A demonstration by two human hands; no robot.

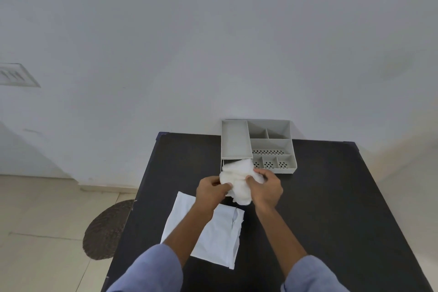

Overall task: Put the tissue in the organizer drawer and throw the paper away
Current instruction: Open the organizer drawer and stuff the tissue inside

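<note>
A crumpled white tissue is held between both my hands, just in front of the grey organizer. My left hand pinches its left side and my right hand grips its right side. The organizer's drawer under the left tray is pulled open, and the tissue's upper part lies over the opening. A flat white paper wrapper rests on the black table beneath my left forearm, its right edge torn.
The organizer stands at the table's far edge against a white wall, with several open compartments on its right. A dark round mat lies on the tiled floor to the left of the table.
</note>
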